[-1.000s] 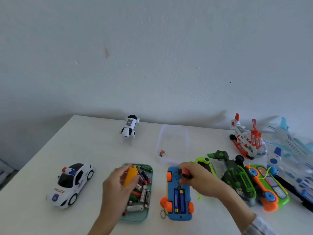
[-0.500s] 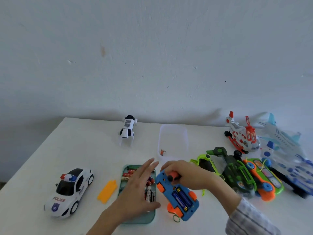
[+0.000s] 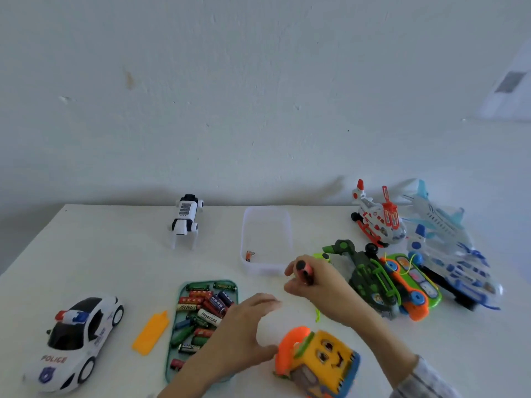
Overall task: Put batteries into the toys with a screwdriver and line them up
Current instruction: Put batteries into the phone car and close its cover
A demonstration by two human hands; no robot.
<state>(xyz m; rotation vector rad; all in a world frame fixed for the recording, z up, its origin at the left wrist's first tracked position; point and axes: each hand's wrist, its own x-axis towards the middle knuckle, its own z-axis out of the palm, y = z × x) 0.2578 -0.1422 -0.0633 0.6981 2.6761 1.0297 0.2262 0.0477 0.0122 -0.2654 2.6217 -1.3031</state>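
Both hands busy over the toys on the white surface (image 3: 86, 254).
The left hand (image 3: 247, 326) grips the yellow toy car (image 3: 319, 360); the right hand (image 3: 316, 285) holds the screwdriver (image 3: 304, 270) upright. The green tray (image 3: 234, 285) holds batteries (image 3: 201, 311); a small piece lies in the clear tub (image 3: 265, 214).

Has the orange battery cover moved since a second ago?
Yes. The orange battery cover, earlier held above the battery tray, now lies on the table between that tray and the police car.

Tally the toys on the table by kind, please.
Cars: 2, police car, yellow-faced car
Aircraft: 3, helicopter, plane, green jet
Robot dog: 1
Toy phone: 1
Partly hidden green toy: 1
Total: 8
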